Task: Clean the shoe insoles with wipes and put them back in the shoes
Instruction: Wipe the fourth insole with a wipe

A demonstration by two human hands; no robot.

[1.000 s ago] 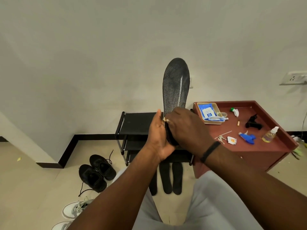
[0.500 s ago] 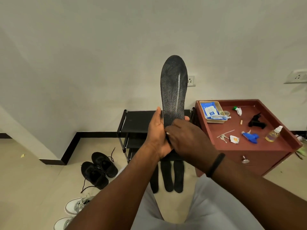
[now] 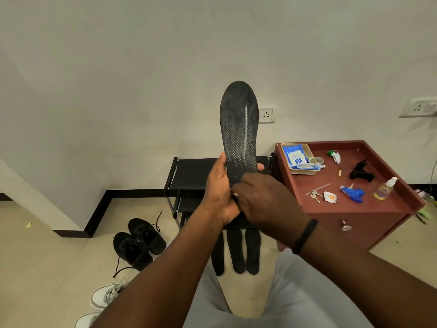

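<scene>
Right hand [image 3: 264, 200] has slid lower on upright insole [image 3: 239, 129] (left hand [image 3: 221, 188] gripping).

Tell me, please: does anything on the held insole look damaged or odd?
Yes. The insole that the left hand holds upright has a pale streak running lengthwise down its middle, like a scuff or residue; which one, I cannot tell. The right hand covers its lower part, so that part is hidden.

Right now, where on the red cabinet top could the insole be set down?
The red cabinet top is bare along its near edge, in front of the keys and blue sprayer. Its far-left corner is crowded by the tray of wipes. The black shelf top looks open.
</scene>
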